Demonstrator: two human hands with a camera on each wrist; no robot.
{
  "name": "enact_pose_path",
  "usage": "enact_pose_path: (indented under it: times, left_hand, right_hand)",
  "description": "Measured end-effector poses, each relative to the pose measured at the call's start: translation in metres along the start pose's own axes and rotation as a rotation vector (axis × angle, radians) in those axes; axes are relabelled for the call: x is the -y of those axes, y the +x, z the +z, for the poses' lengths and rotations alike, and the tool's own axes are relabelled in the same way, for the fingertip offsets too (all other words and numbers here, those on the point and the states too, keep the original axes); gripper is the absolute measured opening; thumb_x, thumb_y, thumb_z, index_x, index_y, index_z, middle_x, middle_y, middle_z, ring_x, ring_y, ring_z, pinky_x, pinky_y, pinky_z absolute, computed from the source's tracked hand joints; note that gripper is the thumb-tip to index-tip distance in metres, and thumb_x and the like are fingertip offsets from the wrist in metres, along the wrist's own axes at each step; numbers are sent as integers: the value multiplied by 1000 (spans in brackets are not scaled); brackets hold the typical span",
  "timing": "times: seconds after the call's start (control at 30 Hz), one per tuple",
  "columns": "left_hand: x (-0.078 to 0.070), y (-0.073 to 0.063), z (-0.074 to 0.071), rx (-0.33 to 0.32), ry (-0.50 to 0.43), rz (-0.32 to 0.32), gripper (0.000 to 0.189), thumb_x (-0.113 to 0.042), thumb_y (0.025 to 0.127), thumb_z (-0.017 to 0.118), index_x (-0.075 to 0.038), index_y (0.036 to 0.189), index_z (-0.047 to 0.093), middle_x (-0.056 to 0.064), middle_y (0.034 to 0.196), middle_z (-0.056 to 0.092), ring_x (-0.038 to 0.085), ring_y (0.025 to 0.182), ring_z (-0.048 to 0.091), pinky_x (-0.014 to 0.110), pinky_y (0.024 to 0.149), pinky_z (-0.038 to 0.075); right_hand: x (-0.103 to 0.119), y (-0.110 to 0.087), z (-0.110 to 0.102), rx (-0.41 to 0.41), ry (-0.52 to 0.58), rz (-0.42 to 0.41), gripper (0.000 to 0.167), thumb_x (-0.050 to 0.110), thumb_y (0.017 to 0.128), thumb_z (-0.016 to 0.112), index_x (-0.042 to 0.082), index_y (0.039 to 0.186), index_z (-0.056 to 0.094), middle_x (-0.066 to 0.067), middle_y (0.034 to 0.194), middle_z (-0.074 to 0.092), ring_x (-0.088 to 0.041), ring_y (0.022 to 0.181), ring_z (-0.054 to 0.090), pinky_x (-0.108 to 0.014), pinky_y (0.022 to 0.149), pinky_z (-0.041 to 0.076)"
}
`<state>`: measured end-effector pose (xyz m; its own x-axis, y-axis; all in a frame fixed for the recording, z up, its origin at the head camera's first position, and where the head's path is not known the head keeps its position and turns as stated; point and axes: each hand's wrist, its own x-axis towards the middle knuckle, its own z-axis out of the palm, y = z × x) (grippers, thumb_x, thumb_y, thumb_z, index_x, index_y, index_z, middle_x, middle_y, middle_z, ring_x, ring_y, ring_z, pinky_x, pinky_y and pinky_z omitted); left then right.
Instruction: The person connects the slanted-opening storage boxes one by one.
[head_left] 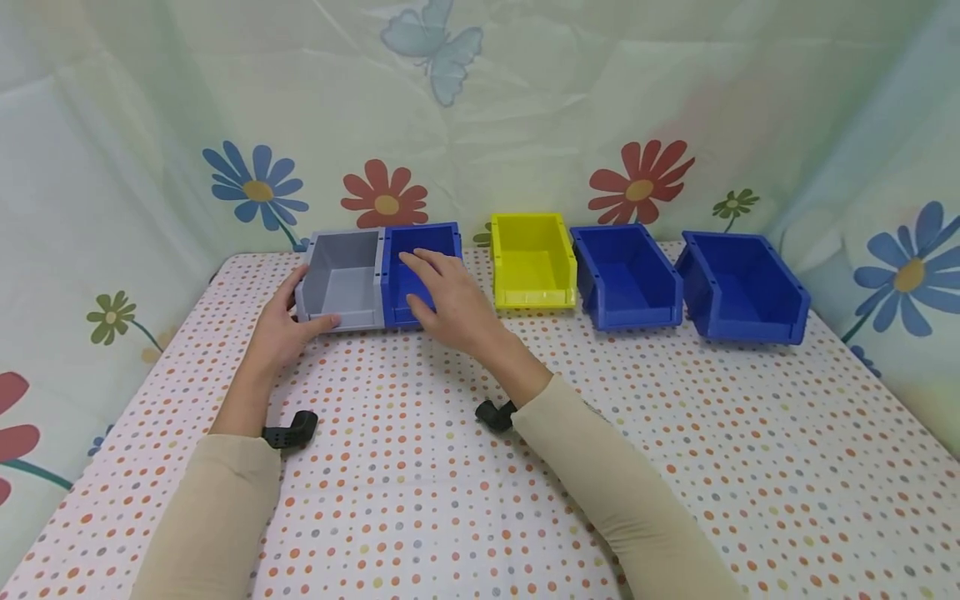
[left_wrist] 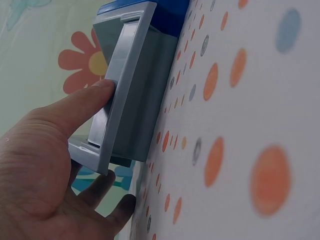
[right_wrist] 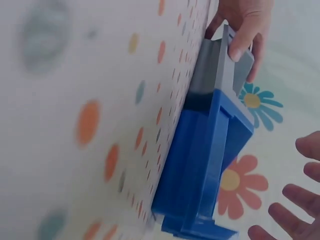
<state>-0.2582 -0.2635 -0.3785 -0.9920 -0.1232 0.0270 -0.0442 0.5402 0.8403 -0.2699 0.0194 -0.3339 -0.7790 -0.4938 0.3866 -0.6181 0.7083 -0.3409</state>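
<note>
The grey storage bin (head_left: 345,287) stands at the left end of the row, side by side with a blue storage bin (head_left: 400,293). With its thumb on the front lip and fingers along the outer left side, my left hand (head_left: 281,329) holds the grey bin. In the left wrist view the thumb (left_wrist: 90,102) presses on that lip. My right hand (head_left: 453,304) hovers over the blue bin, fingers spread and holding nothing. The right wrist view has its fingers (right_wrist: 300,200) apart from the blue bin's (right_wrist: 200,165) rim.
Further right along the back stand a yellow bin (head_left: 534,258), another blue bin (head_left: 626,275) and a third blue one (head_left: 742,283) at the far right. A dotted cloth (head_left: 420,483) covers the table. Flower-printed curtain (head_left: 517,108) rises behind the bins.
</note>
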Motion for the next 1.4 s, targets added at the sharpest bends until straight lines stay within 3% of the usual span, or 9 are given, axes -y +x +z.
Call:
enact_pose_path:
  times: [0.17, 0.37, 0.67, 1.1, 1.4]
  left_hand:
    - [1, -1, 0, 0, -10, 0, 103, -31, 91, 80, -37, 167, 10, 13, 173, 19, 42, 154, 29, 63, 119, 34]
    - [2, -2, 1, -1, 10, -2, 103, -30, 92, 80, -35, 168, 10, 15, 172, 20, 42, 155, 27, 64, 120, 31]
    - [1, -2, 4, 1, -1, -10, 103, -29, 92, 80, -35, 168, 10, 15, 173, 19, 42, 156, 26, 64, 120, 31]
    - [3, -1, 1, -1, 12, -12, 104, -33, 91, 80, -37, 167, 9, 15, 172, 19, 42, 156, 25, 64, 121, 30]
    - [1, -1, 2, 3, 14, -4, 104, -32, 91, 80, -36, 167, 9, 16, 172, 20, 43, 155, 27, 64, 120, 31]
  right_hand:
    - [-7, -9, -9, -69, -7, 28, 57, 24, 104, 60, 17, 158, 44, -9, 161, 45, -29, 149, 40, -47, 124, 34]
    - [-22, -19, -17, -149, -12, 58, 54, 21, 103, 61, 12, 155, 48, -12, 156, 49, -33, 144, 45, -49, 119, 39]
    - [-44, -32, -31, -236, -31, 156, 53, 19, 103, 60, 10, 153, 48, -17, 152, 51, -39, 140, 46, -53, 117, 39]
    - [-73, -46, -52, -263, -50, 337, 57, 25, 103, 57, 10, 156, 44, -21, 160, 38, -46, 142, 40, -64, 111, 40]
    - [-90, -53, -55, -224, -74, 493, 61, 25, 102, 55, 8, 159, 38, -24, 163, 29, -47, 143, 35, -61, 111, 40]
